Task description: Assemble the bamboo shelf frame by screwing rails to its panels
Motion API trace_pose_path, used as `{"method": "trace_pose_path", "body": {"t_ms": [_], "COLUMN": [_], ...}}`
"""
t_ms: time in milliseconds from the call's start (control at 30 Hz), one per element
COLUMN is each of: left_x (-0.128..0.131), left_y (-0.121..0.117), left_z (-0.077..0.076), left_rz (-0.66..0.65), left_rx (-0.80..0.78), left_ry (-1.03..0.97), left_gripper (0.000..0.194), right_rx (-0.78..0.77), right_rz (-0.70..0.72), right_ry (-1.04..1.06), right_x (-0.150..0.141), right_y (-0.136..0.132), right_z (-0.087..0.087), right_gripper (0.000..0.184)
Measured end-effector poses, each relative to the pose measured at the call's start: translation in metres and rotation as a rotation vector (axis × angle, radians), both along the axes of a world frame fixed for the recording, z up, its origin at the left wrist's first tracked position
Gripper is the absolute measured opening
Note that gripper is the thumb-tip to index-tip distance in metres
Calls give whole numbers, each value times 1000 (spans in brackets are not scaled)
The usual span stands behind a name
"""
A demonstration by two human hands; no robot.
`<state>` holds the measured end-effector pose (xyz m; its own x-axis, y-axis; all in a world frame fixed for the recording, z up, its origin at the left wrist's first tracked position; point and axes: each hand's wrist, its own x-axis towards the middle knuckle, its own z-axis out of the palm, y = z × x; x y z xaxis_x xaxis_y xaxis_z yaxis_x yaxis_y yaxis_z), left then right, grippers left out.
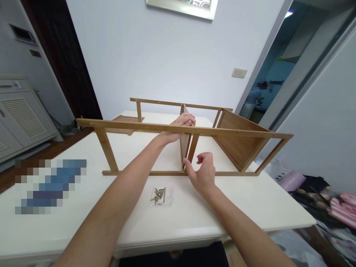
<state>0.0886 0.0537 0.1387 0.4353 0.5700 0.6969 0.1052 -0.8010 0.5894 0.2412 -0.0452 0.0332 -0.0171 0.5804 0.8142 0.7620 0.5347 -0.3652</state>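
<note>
A wooden shelf frame (125, 126) lies on its side across the white table. My left hand (182, 122) reaches over the near upper rail and is closed on the upper edge of the middle shelf board (184, 146), which stands upright between the rails. Beside that board's lower near corner is my right hand (204, 172), its thumb stretched toward the board's edge and its fingers curled, with a gap between them. A second shelf board (239, 139) sits in the frame's right part. In front lies a clear plastic bag (168, 200) with several screws (159, 193).
Another wooden panel (118, 130) lies on the table (180, 226) behind the frame's left end. A blurred-out blue item (52, 187) is at the table's left. Clothes and bags (317, 193) are piled beyond the right edge. A wall (167, 59) stands behind.
</note>
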Motion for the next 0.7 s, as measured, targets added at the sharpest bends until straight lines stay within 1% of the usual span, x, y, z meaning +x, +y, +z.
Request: {"method": "trace_pose_path", "body": {"t_ms": [33,67,100,133,200,267,333,400,467,700], "left_x": [0,0,0,0,0,-1,-2,-1,-1,1], "left_y": [0,0,0,0,-1,-2,-3,-3,-2,0], "left_z": [0,1,1,1,2,3,4,4,4,1], "left_rz": [3,6,10,13,15,9,-3,-9,-10,-21], "left_rx": [0,6,15,23,31,25,21,28,35,-35], "left_ry": [-2,-2,0,4,18,29,36,37,35,-4], "left_gripper": [45,46,46,45,44,43,42,42,42,47], "right_rx": [76,116,118,91,-7,-110,-185,-231,-256,-274], "right_rz": [88,196,305,398,544,661,748,796,815,793], "right_ry": [-48,-119,-199,-272,-360,-374,-370,-386,-418,-459], "right_x": [-3,-6,-10,-15,-22,-27,-29,-30,-32,-38], "right_y": [-5,-9,-14,-18,-24,-28,-30,-30,-31,-30], "right_z": [1,1,1,1,0,-1,-4,-7,-9,-20], "right_gripper": [19,10,4,3,10,15,17,18,17,15]}}
